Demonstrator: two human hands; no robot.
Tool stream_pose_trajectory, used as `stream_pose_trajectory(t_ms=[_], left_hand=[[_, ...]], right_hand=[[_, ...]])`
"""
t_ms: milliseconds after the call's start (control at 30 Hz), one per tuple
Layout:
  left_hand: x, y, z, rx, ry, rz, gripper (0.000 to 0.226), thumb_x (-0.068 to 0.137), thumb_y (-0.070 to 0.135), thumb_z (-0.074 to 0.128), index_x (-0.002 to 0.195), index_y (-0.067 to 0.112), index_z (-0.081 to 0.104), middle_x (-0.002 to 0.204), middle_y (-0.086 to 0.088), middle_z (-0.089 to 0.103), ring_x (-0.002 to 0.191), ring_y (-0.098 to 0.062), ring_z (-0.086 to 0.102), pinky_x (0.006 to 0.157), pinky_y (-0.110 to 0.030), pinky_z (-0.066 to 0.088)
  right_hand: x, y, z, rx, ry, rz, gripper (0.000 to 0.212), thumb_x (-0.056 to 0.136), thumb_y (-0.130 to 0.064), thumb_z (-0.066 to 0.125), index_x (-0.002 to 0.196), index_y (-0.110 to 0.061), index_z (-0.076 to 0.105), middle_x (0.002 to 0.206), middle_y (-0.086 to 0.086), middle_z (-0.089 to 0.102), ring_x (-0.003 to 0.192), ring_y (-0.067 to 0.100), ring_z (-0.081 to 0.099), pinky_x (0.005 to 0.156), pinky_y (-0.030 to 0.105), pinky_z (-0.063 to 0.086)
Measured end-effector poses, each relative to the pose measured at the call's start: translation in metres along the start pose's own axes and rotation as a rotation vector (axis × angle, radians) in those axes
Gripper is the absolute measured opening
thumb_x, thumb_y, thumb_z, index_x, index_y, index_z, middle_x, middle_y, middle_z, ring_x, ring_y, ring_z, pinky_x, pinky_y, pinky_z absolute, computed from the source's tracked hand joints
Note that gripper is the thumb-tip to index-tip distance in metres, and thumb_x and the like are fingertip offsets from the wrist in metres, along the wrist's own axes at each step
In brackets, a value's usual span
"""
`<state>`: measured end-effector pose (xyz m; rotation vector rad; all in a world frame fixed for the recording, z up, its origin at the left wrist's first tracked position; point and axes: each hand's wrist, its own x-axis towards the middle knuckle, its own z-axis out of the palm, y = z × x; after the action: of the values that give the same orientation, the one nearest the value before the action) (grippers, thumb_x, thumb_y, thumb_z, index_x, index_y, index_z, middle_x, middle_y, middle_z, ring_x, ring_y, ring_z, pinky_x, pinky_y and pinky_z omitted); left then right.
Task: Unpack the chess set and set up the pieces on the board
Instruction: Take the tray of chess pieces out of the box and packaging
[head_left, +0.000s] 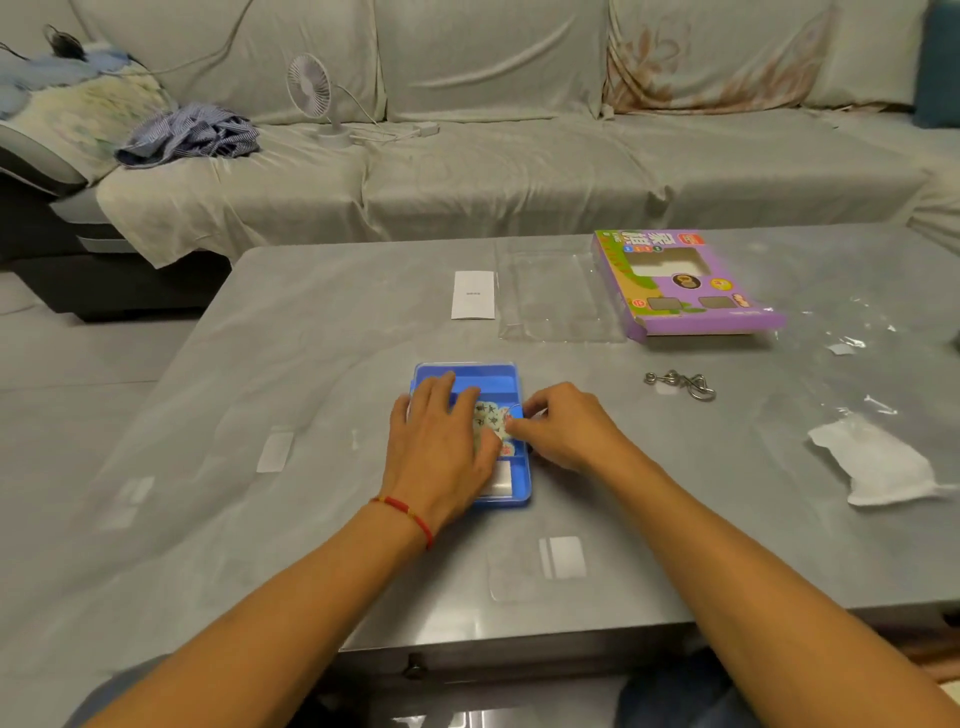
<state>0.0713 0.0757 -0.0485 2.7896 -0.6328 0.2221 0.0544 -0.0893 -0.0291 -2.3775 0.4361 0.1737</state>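
Observation:
A blue plastic tray (496, 378) lies in the middle of the grey table (311, 364). Inside it is a clear bag of round chess pieces (488, 415) with dark characters on pale faces. My left hand (441, 441) lies flat over the tray's left part, fingers straight and resting on the bag. My right hand (563, 428) is at the tray's right edge, fingertips pinching the bag's edge. A white item (501, 480) shows in the tray's near compartment. Much of the tray's contents is hidden under my hands.
A purple chess box (685, 283) lies at the back right, with a clear plastic insert (556, 291) and a white folded paper (472, 293) to its left. A metal wire puzzle (680, 384) and crumpled plastic wrap (883, 462) lie at the right. A sofa with a small fan (311, 88) stands behind.

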Motion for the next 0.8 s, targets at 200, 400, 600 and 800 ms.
stream_pose_trajectory(t_ms=[200, 400, 600, 800], left_hand=[[-0.023, 0.006, 0.019, 0.130, -0.154, -0.029, 0.096, 0.076, 0.079, -0.001, 0.154, 0.023, 0.003, 0.161, -0.010, -0.005, 0.148, -0.028, -0.008, 0.117, -0.056, 0.002], [-0.017, 0.009, 0.019, 0.112, -0.192, -0.059, 0.109, 0.067, 0.089, 0.001, 0.153, 0.024, 0.006, 0.162, -0.008, -0.002, 0.148, -0.027, -0.007, 0.117, -0.057, -0.001], [-0.012, 0.014, 0.012, 0.110, -0.228, -0.072, 0.108, 0.068, 0.092, 0.021, 0.152, 0.025, 0.013, 0.160, -0.005, 0.006, 0.148, -0.029, 0.003, 0.117, -0.058, 0.008], [-0.003, 0.017, 0.006, 0.135, -0.177, -0.071, 0.105, 0.057, 0.096, 0.025, 0.133, 0.024, 0.034, 0.136, -0.003, 0.031, 0.128, -0.027, 0.032, 0.100, -0.057, 0.036]], right_hand=[[0.016, -0.011, -0.002, -0.031, -0.065, 0.101, 0.033, 0.087, -0.044, 0.070, 0.093, -0.013, 0.062, 0.081, 0.006, 0.074, 0.067, 0.019, 0.074, 0.072, 0.039, 0.062], [0.019, -0.033, -0.007, -0.320, -0.063, 0.026, 0.044, 0.085, -0.049, 0.070, 0.101, -0.015, 0.047, 0.092, 0.003, 0.056, 0.077, 0.017, 0.058, 0.060, 0.025, 0.041], [0.025, -0.036, -0.008, -0.377, -0.062, -0.015, 0.043, 0.084, -0.043, 0.074, 0.100, -0.015, 0.046, 0.088, 0.003, 0.056, 0.079, 0.017, 0.055, 0.062, 0.026, 0.041], [0.030, -0.010, -0.028, 0.039, -0.282, 0.128, 0.020, 0.092, -0.020, 0.066, 0.100, -0.001, 0.067, 0.079, 0.009, 0.076, 0.077, 0.023, 0.075, 0.080, 0.036, 0.061]])
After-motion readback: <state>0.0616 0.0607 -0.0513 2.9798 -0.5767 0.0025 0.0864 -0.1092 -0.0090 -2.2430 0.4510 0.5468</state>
